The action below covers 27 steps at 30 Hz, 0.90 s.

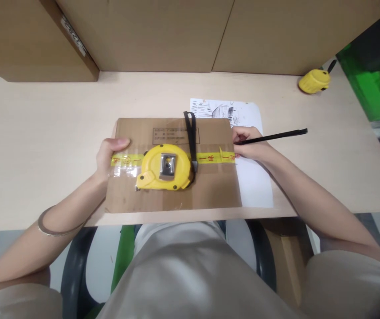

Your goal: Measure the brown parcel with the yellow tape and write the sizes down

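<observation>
A flat cardboard box (214,186), with yellow tape around its middle, lies over a sheet of paper (254,186) near the table's front edge. On top of it rests a yellow tape measure (150,161), its metal clip facing up and its black wrist strap (192,137) stretched toward the far side. My left hand (105,157) grips the box's left side, thumb on top and the other fingers mostly hidden. At the right side, my right hand (251,141) is closed around a black pen (286,134); its fingertips are partly hidden by the box.
Large cardboard boxes (156,35) line the back of the table (43,133). Another yellow tape measure (314,81) stands at the far right corner. Dark drawn marks cover the paper's far end. Beyond the right edge is a green surface (366,88). Chair armrests (76,266) flank my body.
</observation>
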Each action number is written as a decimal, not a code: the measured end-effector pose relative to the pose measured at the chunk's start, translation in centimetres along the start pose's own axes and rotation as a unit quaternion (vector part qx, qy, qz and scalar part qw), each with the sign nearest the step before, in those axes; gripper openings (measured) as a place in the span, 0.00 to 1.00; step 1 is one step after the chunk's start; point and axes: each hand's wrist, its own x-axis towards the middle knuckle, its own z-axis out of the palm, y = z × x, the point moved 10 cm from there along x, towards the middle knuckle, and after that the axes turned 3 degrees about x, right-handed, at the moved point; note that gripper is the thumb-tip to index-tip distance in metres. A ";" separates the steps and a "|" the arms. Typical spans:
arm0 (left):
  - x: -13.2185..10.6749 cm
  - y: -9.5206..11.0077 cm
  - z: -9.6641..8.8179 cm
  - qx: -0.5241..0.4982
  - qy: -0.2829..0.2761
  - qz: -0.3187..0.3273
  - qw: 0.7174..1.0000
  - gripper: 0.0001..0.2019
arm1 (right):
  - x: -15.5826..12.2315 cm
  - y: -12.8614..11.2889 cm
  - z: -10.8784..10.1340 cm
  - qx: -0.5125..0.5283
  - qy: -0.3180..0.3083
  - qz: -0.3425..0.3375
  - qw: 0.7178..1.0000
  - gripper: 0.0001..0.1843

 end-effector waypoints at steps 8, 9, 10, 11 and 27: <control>-0.3 0.7 0.8 0.007 -0.020 0.032 0.999 0.40 | 0.0 0.0 0.0 -0.001 -0.002 -0.002 1.000 0.20; -0.3 0.7 0.7 0.006 -0.018 0.033 0.999 0.41 | 0.0 -0.1 0.0 0.000 0.000 -0.003 1.000 0.20; -0.2 0.7 0.6 0.004 -0.013 0.032 0.999 0.41 | 0.0 -0.1 -0.1 0.000 0.002 -0.005 1.000 0.19; -0.2 0.6 0.5 0.002 -0.007 0.029 1.000 0.41 | 0.0 -0.2 -0.1 0.000 0.004 -0.006 1.000 0.19; -0.3 0.3 0.1 0.002 -0.011 0.020 1.000 0.41 | 0.1 0.0 -0.3 -0.008 0.005 -0.004 1.000 0.20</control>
